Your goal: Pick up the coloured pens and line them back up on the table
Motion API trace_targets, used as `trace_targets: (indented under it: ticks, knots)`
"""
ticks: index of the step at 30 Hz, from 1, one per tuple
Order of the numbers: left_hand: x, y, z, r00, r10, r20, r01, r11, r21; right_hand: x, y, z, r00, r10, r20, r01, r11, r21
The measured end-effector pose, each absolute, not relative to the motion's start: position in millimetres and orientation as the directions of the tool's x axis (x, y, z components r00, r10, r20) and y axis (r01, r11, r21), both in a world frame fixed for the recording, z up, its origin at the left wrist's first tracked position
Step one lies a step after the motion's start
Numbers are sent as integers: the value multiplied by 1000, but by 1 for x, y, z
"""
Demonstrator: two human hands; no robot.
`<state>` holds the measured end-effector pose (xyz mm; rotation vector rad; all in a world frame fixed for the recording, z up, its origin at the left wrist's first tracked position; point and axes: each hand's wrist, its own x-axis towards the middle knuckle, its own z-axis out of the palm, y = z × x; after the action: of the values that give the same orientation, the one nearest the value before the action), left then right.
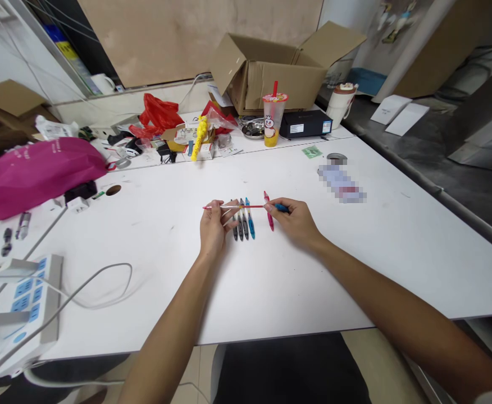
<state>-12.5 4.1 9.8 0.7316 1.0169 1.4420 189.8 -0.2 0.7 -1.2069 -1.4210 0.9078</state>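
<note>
Thin red rod-like pen refill (253, 206), level above white bench (271, 286) — left hand (213, 231), fingers clamped on clear red-tipped plastic tube (229, 207); right hand (299, 222), fingers clamped on refill; slack pinch could drop it.

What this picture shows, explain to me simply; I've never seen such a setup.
There is no machine: these are a person's bare hands, filmed forward and down by a camera worn on the head. The left hand and right hand hold a thin red-and-clear stick, probably a pen refill, between them. The right also holds a blue piece, mostly hidden. On the white table lie three dark pens, a blue pen and a pink pen. A power strip sits at the left.
</note>
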Motion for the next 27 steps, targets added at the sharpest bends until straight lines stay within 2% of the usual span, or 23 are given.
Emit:
trace_targets:
  ticks: [5, 9, 19, 24, 27]
  knots:
    - [-21, 10, 10, -274, 957, -95, -413, -27, 911, 198, 4, 1, 54, 973, 225, 207, 210, -956]
    - [-24, 11, 11, -295, 952, -86, -387, -37, 921, 199, 4, 4, 72, 970, 232, 212, 213, -954]
    - [-13, 7, 11, -191, 977, -93, -442, 0, 897, 195, 0, 6, 28, 973, 231, 214, 220, -952]
    - [-2, 1, 6, -46, 994, -102, -440, 72, 895, 190, -3, 2, -73, 972, 222, 260, 233, -937]
    - [-1, 0, 6, -48, 994, -103, -451, 70, 890, 190, -4, 3, -106, 970, 218, 260, 239, -936]
